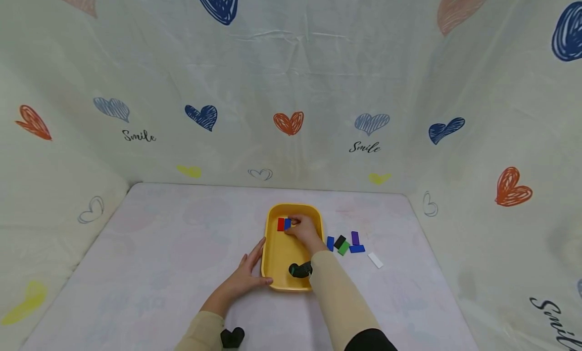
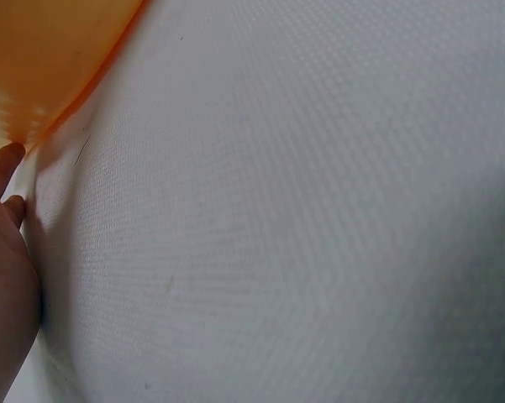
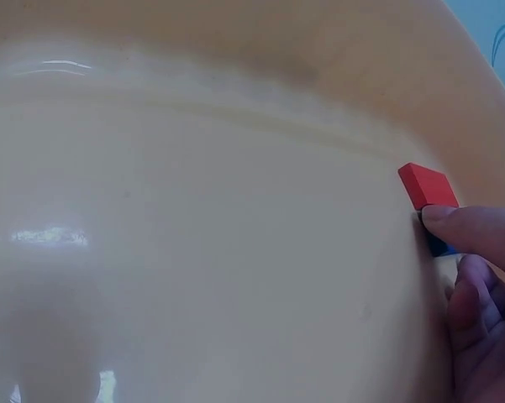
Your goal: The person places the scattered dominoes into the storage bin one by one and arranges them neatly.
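Note:
A yellow tray [image 1: 282, 255] lies on the table with a red block [image 1: 281, 224] near its far end. Against the red block's right side is a blue block [image 1: 287, 223], which my right hand [image 1: 303, 232] pinches between thumb and fingers. In the right wrist view the thumb covers part of the blue block [image 3: 437, 244], and the red block [image 3: 428, 185] sits right beside it. My left hand [image 1: 245, 274] rests along the tray's left side, fingers extended, thumb at the near left corner. The left wrist view shows its fingertips touching the tray wall [image 2: 59, 59].
Right of the tray lie loose blocks: a blue one [image 1: 330, 244], a black one [image 1: 340, 241], a green one [image 1: 343, 248], a purple one [image 1: 355, 238], another blue one [image 1: 357, 249] and a white one [image 1: 375, 260]. A heart-printed curtain [image 1: 318, 88] surrounds the white table [image 1: 182, 240].

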A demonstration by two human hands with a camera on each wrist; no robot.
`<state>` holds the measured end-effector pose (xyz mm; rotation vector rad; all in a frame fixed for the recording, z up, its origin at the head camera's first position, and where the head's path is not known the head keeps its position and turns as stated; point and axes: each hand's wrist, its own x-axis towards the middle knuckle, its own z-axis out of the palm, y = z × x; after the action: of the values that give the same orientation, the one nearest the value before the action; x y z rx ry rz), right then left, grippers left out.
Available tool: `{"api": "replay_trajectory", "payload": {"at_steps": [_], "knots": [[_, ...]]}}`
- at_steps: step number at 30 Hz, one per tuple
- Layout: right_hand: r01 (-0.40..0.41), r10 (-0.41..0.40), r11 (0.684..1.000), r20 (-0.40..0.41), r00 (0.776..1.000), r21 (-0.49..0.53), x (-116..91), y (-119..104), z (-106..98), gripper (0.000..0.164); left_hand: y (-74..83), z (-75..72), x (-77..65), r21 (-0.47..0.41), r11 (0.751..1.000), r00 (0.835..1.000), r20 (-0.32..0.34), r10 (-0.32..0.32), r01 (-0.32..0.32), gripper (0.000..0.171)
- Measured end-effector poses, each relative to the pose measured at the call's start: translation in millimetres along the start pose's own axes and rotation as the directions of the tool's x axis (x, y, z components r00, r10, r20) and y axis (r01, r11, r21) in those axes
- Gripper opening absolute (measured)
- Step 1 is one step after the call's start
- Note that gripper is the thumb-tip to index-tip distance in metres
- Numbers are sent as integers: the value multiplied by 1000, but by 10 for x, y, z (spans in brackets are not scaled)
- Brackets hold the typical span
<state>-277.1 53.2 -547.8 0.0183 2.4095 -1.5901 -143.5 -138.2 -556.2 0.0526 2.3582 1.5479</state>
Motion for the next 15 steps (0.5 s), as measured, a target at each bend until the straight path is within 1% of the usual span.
{"api": "replay_trajectory", "payload": {"at_steps": [3, 8, 15], "knots": [[11, -11, 1000, -3, 1000, -11, 13, 11, 7, 44, 2, 1, 1, -1, 1000, 1000, -1, -6, 6, 107], [7, -7, 1000, -7, 1000, -24, 29, 20, 14, 43, 5, 2, -2, 5, 1000, 1000, -1, -14, 14, 108], [5, -5, 1000, -1, 1000, -17, 29, 20, 15, 42, 5, 11, 2, 4, 1000, 1000, -7, -24, 24, 108]]}}
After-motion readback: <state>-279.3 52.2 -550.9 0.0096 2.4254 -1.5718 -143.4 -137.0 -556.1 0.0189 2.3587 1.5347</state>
